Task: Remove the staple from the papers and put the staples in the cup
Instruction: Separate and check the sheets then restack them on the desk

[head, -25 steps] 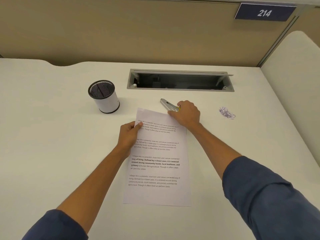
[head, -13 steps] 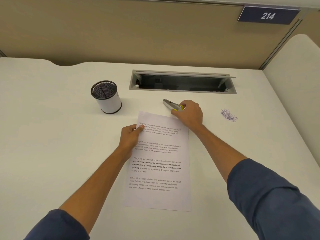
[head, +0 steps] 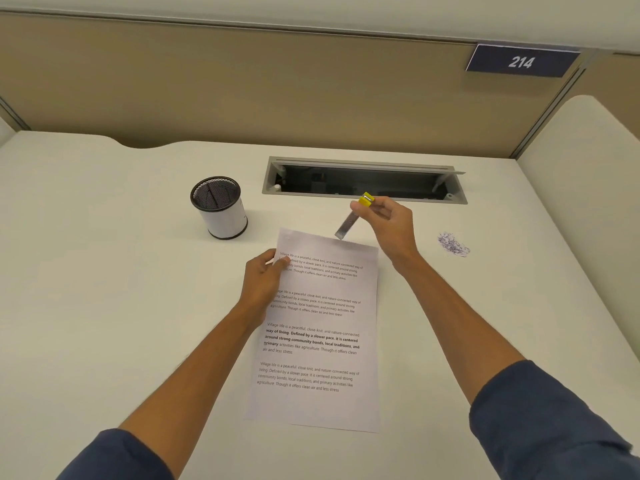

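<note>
1. Right hand [head: 391,225] raised above the surface, fingers [head: 375,211] pinched narrowly around the yellow plastic end of a slim flat silver metal staple remover [head: 349,221].
2. Tool held tilted, yellow cap uppermost at the fingertips, brushed metal blade slanting down and leftward, tip just at the far edge of the papers; contact with the sheet impossible to tell.
3. Left hand [head: 263,282] lying on the near-left part of the white printed paper sheets [head: 329,306], fingers curled at the left margin, thumb pressing down over the first lines of print near the top left corner.
4. Staple itself too small to make out; top left corner of the papers just beyond the left thumb, well left of the tool's tip.
5. Papers flat, rectangular, matte, bearing four blocks of black text, one partly bold, long side running away from the person.
6. Black wire-mesh cylindrical cup with a white sleeve [head: 220,207] standing upright, far-left of the papers, apart from both hands; open top, dark rim.
7. Small loose heap of thin purplish metal staples [head: 453,244] lying to the right of the right hand, well apart from the papers.
8. Smooth off-white matte surface [head: 104,289] beneath everything, with a grey metal rectangular cable slot [head: 363,180] just behind the right hand, lid open, dark inside.
9. Dark blue fabric sleeves [head: 554,427] pushed up on both forearms.
</note>
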The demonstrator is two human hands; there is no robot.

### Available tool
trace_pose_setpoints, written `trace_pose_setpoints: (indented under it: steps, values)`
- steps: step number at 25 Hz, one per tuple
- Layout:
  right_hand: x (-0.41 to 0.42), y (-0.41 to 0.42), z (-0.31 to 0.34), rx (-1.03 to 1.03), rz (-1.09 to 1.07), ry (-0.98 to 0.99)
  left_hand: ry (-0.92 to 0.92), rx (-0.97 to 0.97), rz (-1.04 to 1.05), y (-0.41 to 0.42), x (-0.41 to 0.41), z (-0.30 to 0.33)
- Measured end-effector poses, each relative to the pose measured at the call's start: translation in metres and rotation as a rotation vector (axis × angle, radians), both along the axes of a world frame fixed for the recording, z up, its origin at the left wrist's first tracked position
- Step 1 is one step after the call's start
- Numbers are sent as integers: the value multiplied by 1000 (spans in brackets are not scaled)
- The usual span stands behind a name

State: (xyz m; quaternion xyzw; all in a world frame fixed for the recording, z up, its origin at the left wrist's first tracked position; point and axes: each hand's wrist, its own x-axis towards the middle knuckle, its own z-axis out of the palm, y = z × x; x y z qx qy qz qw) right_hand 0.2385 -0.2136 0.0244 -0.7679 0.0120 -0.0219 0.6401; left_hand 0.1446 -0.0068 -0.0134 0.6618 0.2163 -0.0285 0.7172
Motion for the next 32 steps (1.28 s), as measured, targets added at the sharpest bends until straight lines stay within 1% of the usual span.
trace_pose_setpoints:
  steps: [6,9,11,13,15,18,22,29,32]
  values:
    - [-12,6,12,96,83,61,-36,0,-12,-2,-3,9]
    - [-17,7,15,69,121,90,-64,13,-12,-1,-5,12]
    - [-18,7,17,47,185,103,-82,33,-23,-2,-7,15]
    - [-18,8,20,-54,277,86,-99,54,-31,-4,-8,18]
    - [-18,12,23,-211,374,51,-112,74,-43,-5,-10,20]
    - [-15,19,29,-437,460,-19,-124,95,-82,-7,-12,20]
    - [-14,23,39,-656,580,-118,-167,97,-110,-9,-12,21]
    - [-9,26,50,-858,684,-211,-208,112,-153,-11,-13,27]
    - [-7,28,50,-837,729,-174,-213,121,-171,-11,-12,28]
